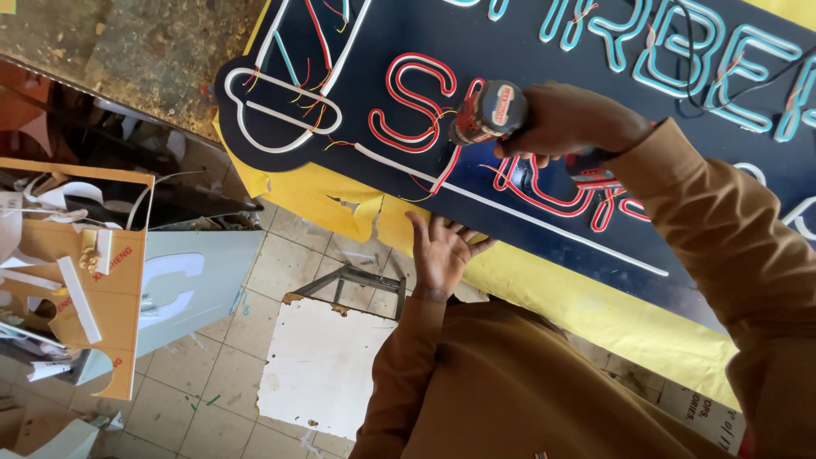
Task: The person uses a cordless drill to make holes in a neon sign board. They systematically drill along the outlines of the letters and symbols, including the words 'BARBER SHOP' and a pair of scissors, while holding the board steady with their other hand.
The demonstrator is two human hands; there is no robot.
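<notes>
Right hand (565, 123) holds a red drill (487, 112) against the dark sign board (476, 34).

We count one dark sign panel (544, 212) | one red cordless drill (489, 110) | two hands of ours, left hand (442, 248) and right hand (565, 119) | one yellow sheet (586, 306) | one white board (319, 365) on the floor | one pale blue cut-out panel (191, 293)

A red-and-black cordless drill (493, 112) stood nose-down on a black sign panel (544, 195). The panel bore red, white and blue tube lettering and overlay yellow sheeting.
</notes>
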